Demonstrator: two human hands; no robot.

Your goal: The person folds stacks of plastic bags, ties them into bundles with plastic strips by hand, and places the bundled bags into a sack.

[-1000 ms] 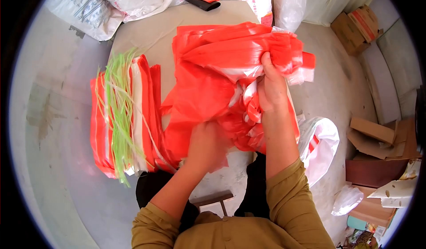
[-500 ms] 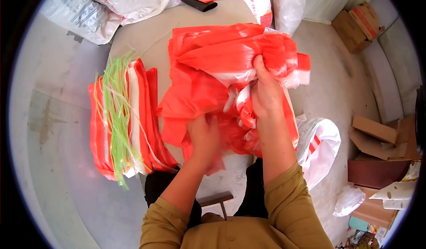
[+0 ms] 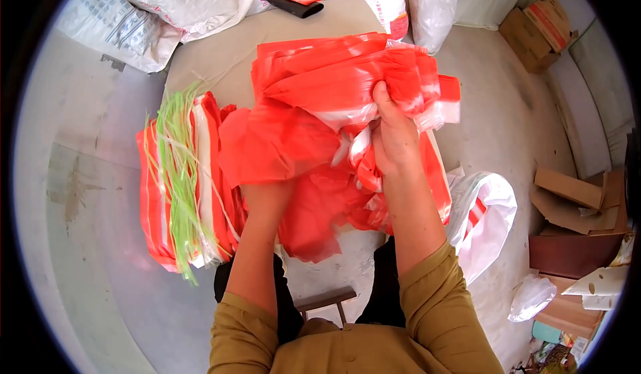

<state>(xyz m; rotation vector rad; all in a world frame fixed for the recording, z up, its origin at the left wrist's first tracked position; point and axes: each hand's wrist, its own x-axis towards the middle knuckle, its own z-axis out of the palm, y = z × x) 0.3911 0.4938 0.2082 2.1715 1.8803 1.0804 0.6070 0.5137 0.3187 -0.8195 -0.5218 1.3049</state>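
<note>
A bunch of red and white plastic bags [image 3: 314, 74] lies gathered over the table [image 3: 220, 60]. My right hand [image 3: 395, 130] grips the bunch near its right end, thumb on top. Red plastic covers the fingers of my left hand [image 3: 268, 197], so its grip is hidden; only the wrist and back show, at the left part of the bunch. Left of it is a stack of red and white striped bags [image 3: 157, 220] with light green strips [image 3: 179, 187] lying across it.
A black and red-striped roll [image 3: 289, 0] is at the table's far edge, by white sacks [image 3: 180, 0]. An open white sack [image 3: 486, 220] stands at the right. Cardboard boxes [image 3: 534, 34] and a clear plastic bag [image 3: 532, 298] are on the right. A stool [image 3: 327, 299] is below.
My left hand has moved left and up, under a layer of red plastic, which now spreads further left, partly over the striped stack. My right hand has kept its hold on the bunch.
</note>
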